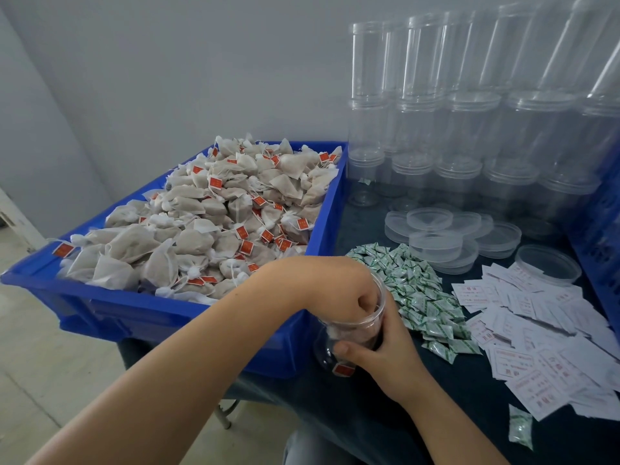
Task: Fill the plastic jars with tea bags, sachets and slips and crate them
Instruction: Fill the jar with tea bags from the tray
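Plain grey wall backed a dark table (436,414) set up as a packing station, with everything within arm's reach.

At the left stood a blue bin (161,313) heaped with tea bags (208,223), its near right corner just beside the work spot, probably so that bags could go across with a short move. The left hand (335,290) reached over that corner, its fingers curled down inside the mouth of a jar (352,330); it looked to be pushing bags in, though whether the fingers pinched one could not be told. The jar stood tilted toward the bin, likely to ease loading. It was part filled, and one red tag lay against its lower wall. The right hand (375,354) wrapped it from the right side, thumb across the front and fingers behind, steadying it, so the jar sat inside that grip with its open rim above the hand.

Right of the jar lay a spread of green sachets (419,297), then white slips (536,337), in the order of filling, I judged. Behind them were loose lids (446,239) and stacked empty jars (469,112). No jar looked crated yet.
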The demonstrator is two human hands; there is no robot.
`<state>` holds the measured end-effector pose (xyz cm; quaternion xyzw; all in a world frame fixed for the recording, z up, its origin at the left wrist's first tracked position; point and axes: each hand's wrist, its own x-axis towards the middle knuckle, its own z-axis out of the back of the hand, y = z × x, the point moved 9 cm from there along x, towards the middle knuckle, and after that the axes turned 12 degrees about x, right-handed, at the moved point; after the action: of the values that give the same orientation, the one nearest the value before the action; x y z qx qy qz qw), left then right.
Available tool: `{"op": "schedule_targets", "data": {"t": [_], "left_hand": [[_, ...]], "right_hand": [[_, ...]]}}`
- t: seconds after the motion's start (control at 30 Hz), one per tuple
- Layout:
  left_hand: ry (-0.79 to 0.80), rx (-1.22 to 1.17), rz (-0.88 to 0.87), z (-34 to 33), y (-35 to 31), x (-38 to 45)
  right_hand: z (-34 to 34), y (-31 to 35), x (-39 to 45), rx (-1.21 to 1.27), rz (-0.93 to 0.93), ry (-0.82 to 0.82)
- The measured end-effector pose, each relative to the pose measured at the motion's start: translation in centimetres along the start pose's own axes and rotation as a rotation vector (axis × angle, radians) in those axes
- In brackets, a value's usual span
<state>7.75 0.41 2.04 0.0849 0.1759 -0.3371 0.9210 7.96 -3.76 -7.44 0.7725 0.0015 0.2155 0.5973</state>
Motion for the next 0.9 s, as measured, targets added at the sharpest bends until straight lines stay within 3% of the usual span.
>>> {"op": "schedule_targets", "data": {"t": [0.53,0.8,0.9], "left_hand": [[0.243,-0.016,-0.023,-0.7,-0.6,-0.3],[-0.013,-0.23,-0.028,1.5,0.9,-1.9],[-0.176,-0.374,-0.018,2.7,2.4,-2.6]], "right_hand": [[-0.4,-0.3,-0.3,0.115,-0.112,0.02],[-0.3,0.3,-0.1,0.049,-0.058,0.006],[-0.2,0.0,-0.1,0.038,-0.075,0.003]]}}
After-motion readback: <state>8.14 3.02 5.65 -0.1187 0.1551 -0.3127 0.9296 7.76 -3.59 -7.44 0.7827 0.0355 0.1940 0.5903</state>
